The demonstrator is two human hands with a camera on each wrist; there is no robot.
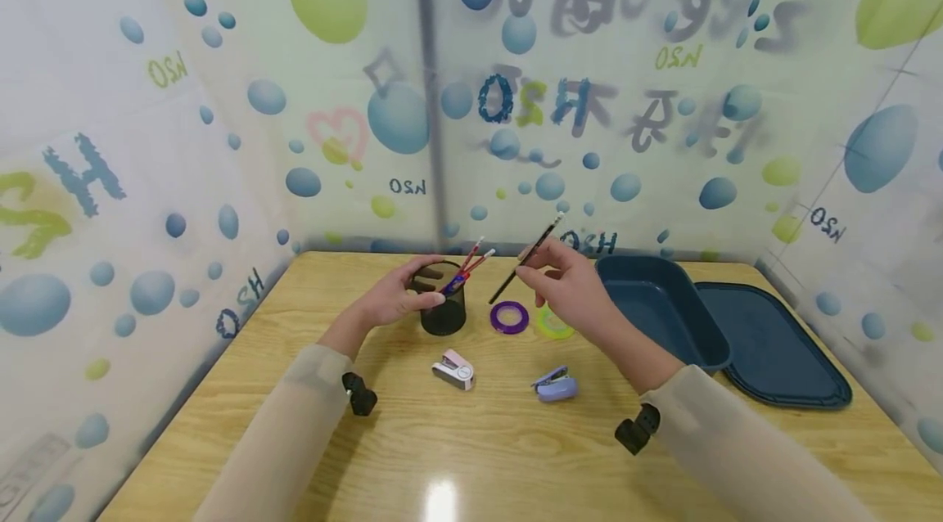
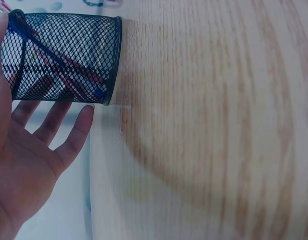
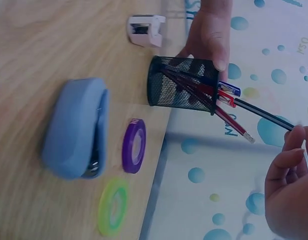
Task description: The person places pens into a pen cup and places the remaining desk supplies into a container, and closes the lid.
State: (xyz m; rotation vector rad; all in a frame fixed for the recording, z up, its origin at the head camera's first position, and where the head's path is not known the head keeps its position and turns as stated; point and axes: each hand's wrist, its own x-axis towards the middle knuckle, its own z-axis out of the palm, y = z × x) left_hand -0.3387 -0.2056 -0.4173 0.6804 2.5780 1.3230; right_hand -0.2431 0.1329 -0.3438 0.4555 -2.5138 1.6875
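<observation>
My left hand holds a black mesh pen cup, thumb at the rim and fingers around its far side. Inside the cup stand red pencils with white ends, plus pens with blue and red caps, all leaning to one side. Up and to the right of the cup, my right hand pinches a black pencil between thumb and fingers. That pencil slants, its lower end pointing down toward the table; in the right wrist view it overlaps the capped pens at the cup's mouth.
Nearer me on the wooden table lie a pink-and-white stapler and a blue stapler. A purple tape roll and a yellow-green one lie behind them. To the right are a dark blue tub and a tray.
</observation>
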